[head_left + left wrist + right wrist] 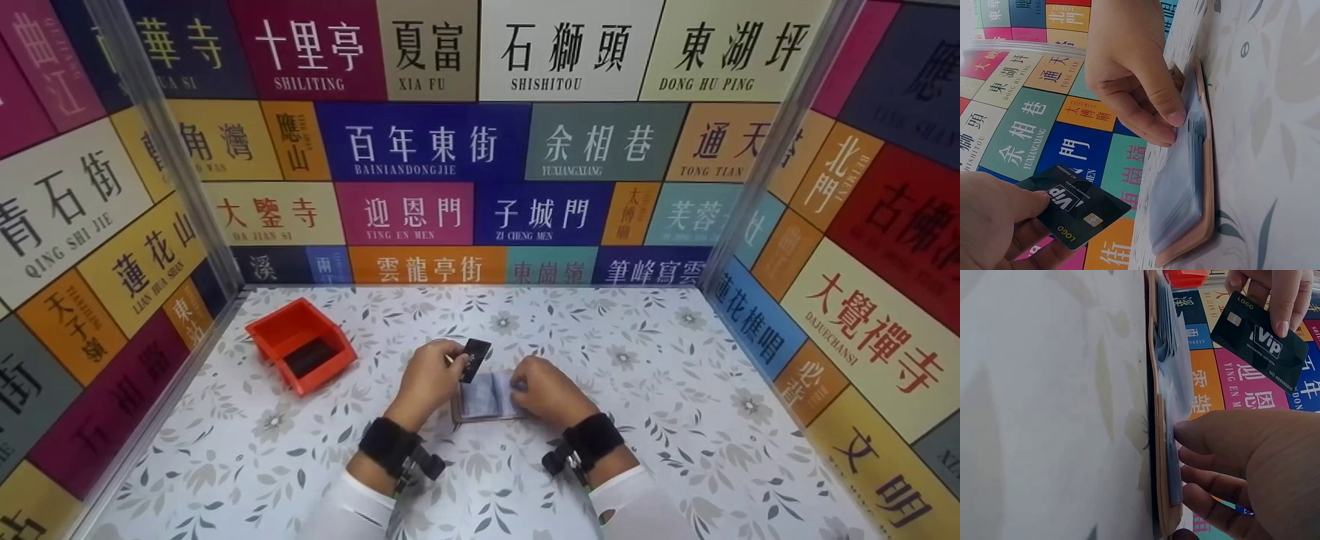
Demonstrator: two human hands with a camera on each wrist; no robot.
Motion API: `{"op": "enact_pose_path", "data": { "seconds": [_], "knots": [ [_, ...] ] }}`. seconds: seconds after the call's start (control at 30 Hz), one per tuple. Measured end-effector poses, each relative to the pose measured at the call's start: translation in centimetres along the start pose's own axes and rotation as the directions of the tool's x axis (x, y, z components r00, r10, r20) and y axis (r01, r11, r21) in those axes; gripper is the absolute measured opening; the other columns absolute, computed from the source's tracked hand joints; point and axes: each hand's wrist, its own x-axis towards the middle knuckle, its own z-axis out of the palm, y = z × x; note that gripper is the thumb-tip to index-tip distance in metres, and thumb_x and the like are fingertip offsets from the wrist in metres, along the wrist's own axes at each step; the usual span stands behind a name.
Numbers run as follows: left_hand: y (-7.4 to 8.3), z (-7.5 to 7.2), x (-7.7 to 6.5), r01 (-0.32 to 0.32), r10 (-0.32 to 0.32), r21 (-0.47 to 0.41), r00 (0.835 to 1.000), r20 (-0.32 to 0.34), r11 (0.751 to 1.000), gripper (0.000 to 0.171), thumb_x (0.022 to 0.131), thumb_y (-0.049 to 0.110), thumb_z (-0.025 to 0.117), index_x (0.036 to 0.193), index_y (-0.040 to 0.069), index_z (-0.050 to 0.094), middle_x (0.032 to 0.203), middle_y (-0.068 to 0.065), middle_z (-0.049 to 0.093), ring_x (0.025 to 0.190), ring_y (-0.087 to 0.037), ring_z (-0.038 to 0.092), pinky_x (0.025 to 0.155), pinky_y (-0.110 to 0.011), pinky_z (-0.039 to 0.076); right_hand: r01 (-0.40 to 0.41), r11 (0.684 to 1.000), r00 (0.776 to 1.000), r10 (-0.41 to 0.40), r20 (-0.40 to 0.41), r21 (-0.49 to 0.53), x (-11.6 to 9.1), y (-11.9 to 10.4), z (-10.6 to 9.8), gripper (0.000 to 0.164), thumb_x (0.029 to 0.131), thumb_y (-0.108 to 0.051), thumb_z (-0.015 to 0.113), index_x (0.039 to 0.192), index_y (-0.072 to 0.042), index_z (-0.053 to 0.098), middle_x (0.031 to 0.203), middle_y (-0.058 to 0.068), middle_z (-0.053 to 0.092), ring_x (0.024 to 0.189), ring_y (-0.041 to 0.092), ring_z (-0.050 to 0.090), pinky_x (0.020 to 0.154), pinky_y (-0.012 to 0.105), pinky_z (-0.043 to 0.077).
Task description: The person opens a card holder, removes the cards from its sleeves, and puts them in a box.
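My left hand (435, 367) pinches a black VIP card (1075, 207) between thumb and fingers, raised above the table to the left of an open card holder (491, 396). The card's printed face, with a gold chip, shows in both wrist views. The holder lies spread on the table, with a tan cover (1185, 247) and a stack of clear plastic sleeves (1179, 197) fanned on its left side. At the holder's right half, my right hand (551, 388) has its fingers curled, the thumb (1196, 439) and fingertips pinching a clear sleeve.
An orange-red plastic bin (300, 345) stands at the left on the flower-patterned table (637, 472), with something dark lying inside it. Panels printed with place names (420, 142) enclose the table at the back and on both sides.
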Motion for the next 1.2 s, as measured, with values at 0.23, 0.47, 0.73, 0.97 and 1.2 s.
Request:
{"op": "enact_pose_path", "data": {
  "seconds": [0.23, 0.47, 0.73, 0.97, 1.2],
  "knots": [
    [-0.7, -0.8, -0.3, 0.006, -0.005, 0.035, 1.000, -0.021, 0.999, 0.013, 0.106, 0.016, 0.077, 0.113, 0.008, 0.085, 0.106, -0.006, 0.084, 0.086, -0.017, 0.074, 0.081, -0.040, 0.064, 0.023, 1.000, 1.000, -0.022, 0.022, -0.012, 0.1, -0.1, 0.3, 0.015, 0.094, -0.011, 0.087, 0.108, -0.004, 0.083, 0.112, 0.009, 0.074, 0.109, 0.030, 0.073, 0.106, 0.052, 0.061],
    [-1.9, -2.0, -0.2, -0.039, 0.043, 0.107, 0.998, -0.044, 0.993, 0.011, 0.105, 0.015, 0.078, 0.110, 0.009, 0.086, 0.103, -0.007, 0.083, 0.089, -0.022, 0.075, 0.085, -0.045, 0.063, 0.044, 0.998, 0.999, -0.043, 0.025, -0.034, 0.1, -0.1, -0.1, 0.013, 0.095, -0.010, 0.087, 0.106, -0.005, 0.082, 0.110, 0.007, 0.073, 0.105, 0.027, 0.071, 0.102, 0.050, 0.062],
    [-3.3, -6.9, 0.9, -0.017, 0.050, 0.329, 0.995, -0.091, 0.944, 0.015, 0.104, 0.016, 0.079, 0.115, 0.008, 0.086, 0.113, -0.011, 0.084, 0.108, -0.036, 0.080, 0.097, -0.056, 0.063, 0.036, 0.999, 0.999, -0.035, 0.030, -0.028, 0.1, 0.0, -0.1, 0.013, 0.096, -0.012, 0.088, 0.106, -0.006, 0.082, 0.109, 0.006, 0.072, 0.104, 0.027, 0.071, 0.102, 0.050, 0.062],
    [-5.9, -11.0, 1.2, -0.061, 0.182, 0.566, 0.970, -0.160, 0.822, 0.007, 0.097, 0.004, 0.078, 0.099, 0.004, 0.085, 0.088, -0.018, 0.078, 0.079, -0.046, 0.076, 0.074, -0.062, 0.060, 0.030, 0.999, 0.999, -0.030, 0.025, -0.015, 0.0, 0.4, 0.1, 0.012, 0.096, -0.012, 0.087, 0.105, -0.006, 0.082, 0.110, 0.007, 0.073, 0.107, 0.028, 0.072, 0.104, 0.051, 0.062],
    [-7.2, -14.1, 1.1, 0.007, 0.170, 0.687, 0.967, -0.189, 0.727, 0.014, 0.090, -0.006, 0.072, 0.095, 0.000, 0.085, 0.086, -0.024, 0.078, 0.079, -0.049, 0.075, 0.074, -0.061, 0.056, 0.027, 1.000, 1.000, -0.027, 0.016, -0.016, 0.0, 0.5, 0.2, 0.013, 0.096, -0.012, 0.088, 0.106, -0.005, 0.083, 0.112, 0.007, 0.073, 0.108, 0.030, 0.073, 0.105, 0.051, 0.061]
  ]
}}
